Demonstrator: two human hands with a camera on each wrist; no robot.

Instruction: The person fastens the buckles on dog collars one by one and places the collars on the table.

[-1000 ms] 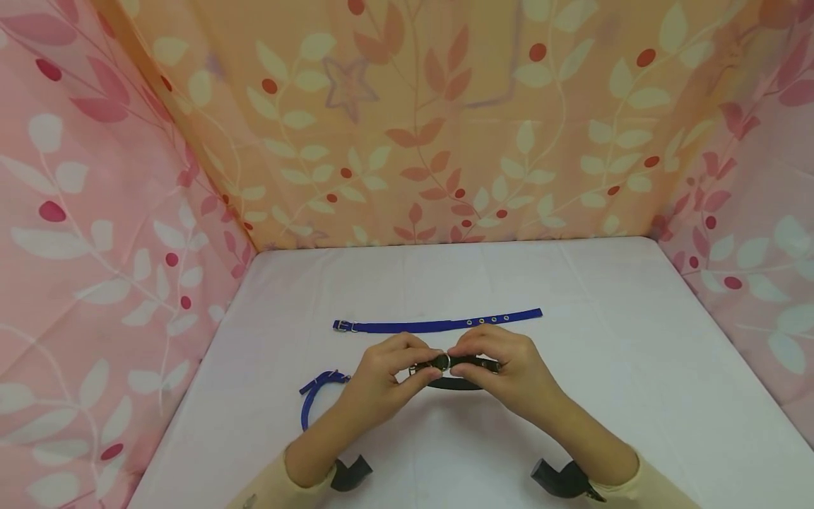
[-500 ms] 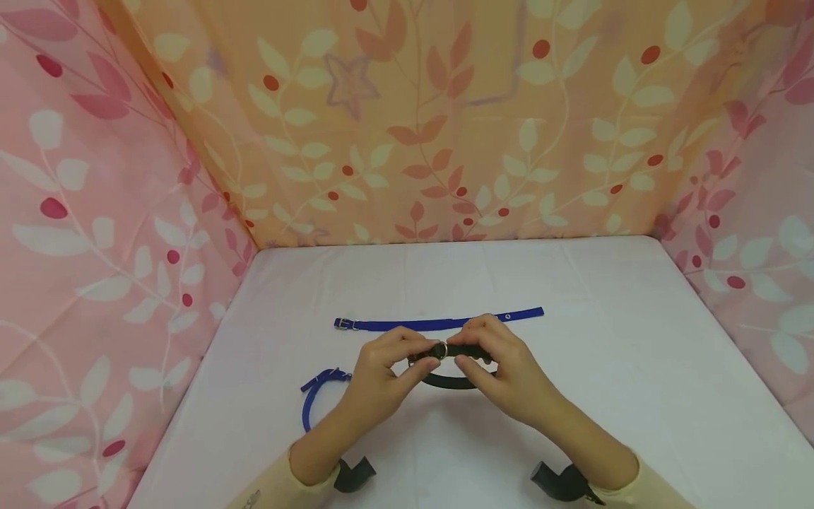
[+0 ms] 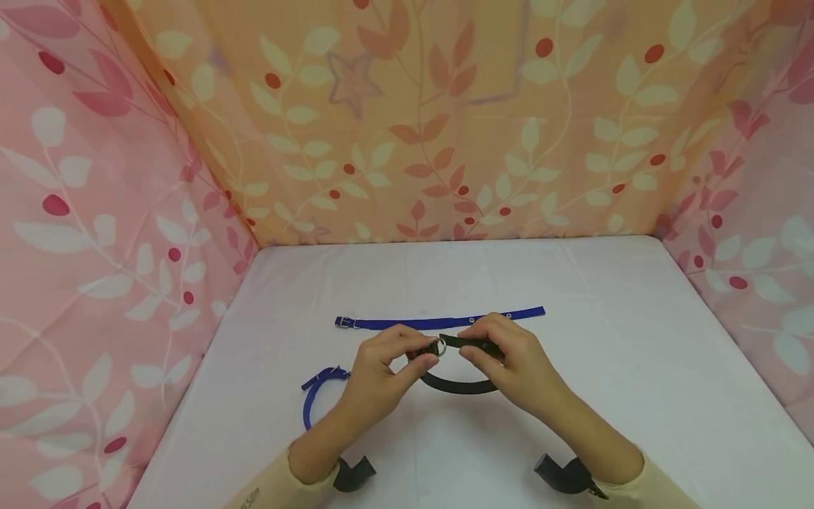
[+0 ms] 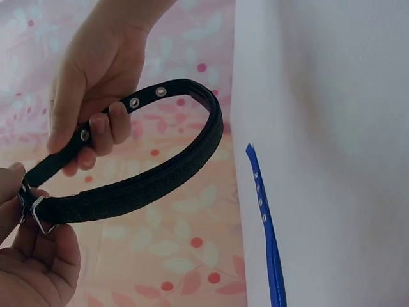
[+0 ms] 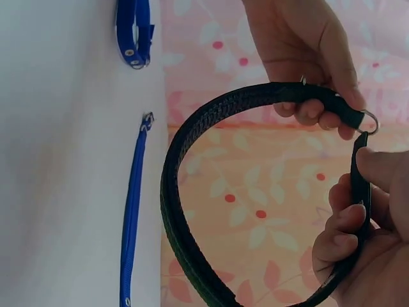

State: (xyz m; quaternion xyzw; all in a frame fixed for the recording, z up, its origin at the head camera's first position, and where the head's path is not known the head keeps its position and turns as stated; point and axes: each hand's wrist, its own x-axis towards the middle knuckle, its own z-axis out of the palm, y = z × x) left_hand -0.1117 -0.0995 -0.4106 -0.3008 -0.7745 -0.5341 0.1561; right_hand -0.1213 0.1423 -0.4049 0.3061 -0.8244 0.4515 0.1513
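Both hands hold a black pet collar (image 3: 461, 387) above the white table, bent into a hanging loop. My left hand (image 3: 389, 364) pinches its buckle end between thumb and fingers, close to a metal ring (image 5: 372, 121). A square metal buckle (image 4: 42, 215) shows in the left wrist view. The eyeleted strap end is gripped by my right hand (image 3: 511, 359), thumb on one side and fingers curled on the other. In the right wrist view the strap tip (image 5: 362, 137) lies right at the ring's edge. Metal eyelets (image 4: 161, 92) dot the strap.
Behind the hands a blue collar (image 3: 407, 325) lies stretched flat on the white table (image 3: 610, 311). Another blue collar (image 3: 308, 410), fastened into a loop, lies left, partly behind the left forearm. Floral curtains (image 3: 413, 127) stand around the table's back and sides.
The strap end has come back out of the metal ring toward the right, its tip now by the ring. Both hands have risen slightly and the right hand has shifted right.
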